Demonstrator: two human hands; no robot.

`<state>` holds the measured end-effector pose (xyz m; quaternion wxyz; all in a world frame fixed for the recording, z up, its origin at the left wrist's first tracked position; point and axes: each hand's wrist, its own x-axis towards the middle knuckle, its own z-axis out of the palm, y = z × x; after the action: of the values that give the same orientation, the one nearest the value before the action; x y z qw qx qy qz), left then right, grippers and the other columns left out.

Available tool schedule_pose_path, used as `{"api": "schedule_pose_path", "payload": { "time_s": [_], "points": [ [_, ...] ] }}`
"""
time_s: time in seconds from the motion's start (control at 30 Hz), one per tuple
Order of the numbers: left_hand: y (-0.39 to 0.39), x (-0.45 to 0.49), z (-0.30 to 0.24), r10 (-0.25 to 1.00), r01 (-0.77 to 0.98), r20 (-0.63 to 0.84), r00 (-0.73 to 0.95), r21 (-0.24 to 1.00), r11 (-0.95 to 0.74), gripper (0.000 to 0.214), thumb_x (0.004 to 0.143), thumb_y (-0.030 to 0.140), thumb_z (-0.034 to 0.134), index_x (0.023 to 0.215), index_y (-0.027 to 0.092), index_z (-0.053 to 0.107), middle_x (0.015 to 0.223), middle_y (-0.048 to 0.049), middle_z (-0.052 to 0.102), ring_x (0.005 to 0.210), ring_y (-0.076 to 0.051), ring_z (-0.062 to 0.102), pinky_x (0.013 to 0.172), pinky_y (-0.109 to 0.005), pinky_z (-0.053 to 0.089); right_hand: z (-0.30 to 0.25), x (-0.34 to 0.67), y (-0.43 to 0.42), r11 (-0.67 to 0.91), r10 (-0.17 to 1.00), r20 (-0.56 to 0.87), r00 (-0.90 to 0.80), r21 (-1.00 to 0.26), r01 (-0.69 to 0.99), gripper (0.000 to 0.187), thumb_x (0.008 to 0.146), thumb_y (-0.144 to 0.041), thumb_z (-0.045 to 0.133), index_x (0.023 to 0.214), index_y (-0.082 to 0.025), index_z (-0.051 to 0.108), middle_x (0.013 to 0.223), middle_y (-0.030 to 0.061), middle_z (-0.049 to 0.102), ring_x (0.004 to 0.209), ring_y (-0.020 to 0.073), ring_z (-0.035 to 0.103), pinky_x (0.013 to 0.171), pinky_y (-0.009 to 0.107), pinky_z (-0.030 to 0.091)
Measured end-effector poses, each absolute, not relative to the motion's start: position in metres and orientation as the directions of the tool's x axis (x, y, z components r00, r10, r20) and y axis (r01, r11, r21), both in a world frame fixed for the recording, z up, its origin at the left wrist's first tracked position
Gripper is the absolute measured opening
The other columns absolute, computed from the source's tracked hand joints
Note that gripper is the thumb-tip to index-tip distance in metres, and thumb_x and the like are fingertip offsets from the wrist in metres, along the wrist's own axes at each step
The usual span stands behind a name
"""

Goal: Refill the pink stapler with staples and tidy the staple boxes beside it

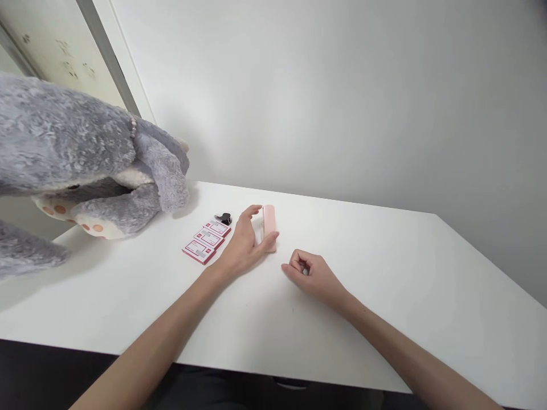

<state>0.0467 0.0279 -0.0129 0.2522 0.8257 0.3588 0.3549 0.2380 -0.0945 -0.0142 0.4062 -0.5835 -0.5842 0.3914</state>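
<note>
A pale pink stapler lies lengthwise on the white table. My left hand is at its left side, fingers spread apart. The thumb reaches over the stapler's near end and a fingertip is close to its far end; whether they press on it is hard to see. To the right and nearer me, my right hand rests on the table, closed in a loose curl. A small pale spot shows in the gap of its fingers, and I cannot make out whether it holds anything.
Left of my left hand, three red-and-white small boxes lie overlapping in a row. A small black object sits behind them. A large grey plush toy takes up the table's left end. Behind the white table rises a pale wall.
</note>
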Motion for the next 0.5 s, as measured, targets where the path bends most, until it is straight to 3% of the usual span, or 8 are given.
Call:
{"api": "schedule_pose_path", "payload": {
  "time_s": [0.1, 0.23, 0.33, 0.5],
  "points": [
    [0.024, 0.047, -0.009, 0.806, 0.404, 0.338, 0.486, 0.732, -0.549, 0.070, 0.103, 0.054, 0.051, 0.155, 0.021, 0.019, 0.155, -0.0196, 0.049, 0.142, -0.031, 0.052, 0.115, -0.048, 0.040, -0.015, 0.238, -0.094, 0.012, 1.000, 0.018, 0.013, -0.932, 0.362, 0.040, 0.092, -0.041, 0.064, 0.071, -0.024, 0.035, 0.068, -0.0052, 0.041, 0.063, 0.0132, 0.033, 0.060, 0.029, 0.029],
    [0.020, 0.047, -0.002, 0.825, 0.464, 0.307, 0.474, 0.709, -0.531, 0.052, 0.104, 0.050, 0.044, 0.145, 0.019, 0.031, 0.141, -0.0174, 0.061, 0.127, -0.029, 0.061, 0.106, -0.046, 0.044, -0.016, 0.238, -0.094, 0.028, 0.999, 0.037, 0.018, -0.937, 0.349, 0.040, 0.092, -0.040, 0.064, 0.070, -0.024, 0.034, 0.068, -0.0053, 0.041, 0.063, 0.0131, 0.033, 0.061, 0.029, 0.030],
    [0.017, 0.046, 0.001, 0.836, 0.420, 0.248, 0.489, 0.773, -0.475, 0.041, 0.105, 0.042, 0.037, 0.139, 0.020, 0.032, 0.125, -0.0118, 0.070, 0.111, -0.025, 0.068, 0.096, -0.041, 0.047, -0.019, 0.237, -0.094, 0.041, 0.996, 0.065, 0.059, -0.938, 0.344, 0.038, 0.092, -0.038, 0.064, 0.070, -0.024, 0.035, 0.067, -0.0053, 0.042, 0.062, 0.0133, 0.035, 0.060, 0.029, 0.031],
    [0.012, 0.046, 0.003, 0.751, 0.263, 0.203, 0.628, 0.853, -0.450, 0.021, 0.097, 0.023, 0.037, 0.117, 0.025, 0.032, 0.108, -0.0062, 0.077, 0.108, -0.023, 0.069, 0.101, -0.042, 0.045, -0.025, 0.238, -0.092, 0.097, 0.946, 0.200, 0.256, -0.926, 0.365, 0.022, 0.092, -0.041, 0.064, 0.086, -0.025, 0.050, 0.086, 0.0000, 0.058, 0.078, 0.0178, 0.053, 0.070, 0.031, 0.043]
  ]
}}
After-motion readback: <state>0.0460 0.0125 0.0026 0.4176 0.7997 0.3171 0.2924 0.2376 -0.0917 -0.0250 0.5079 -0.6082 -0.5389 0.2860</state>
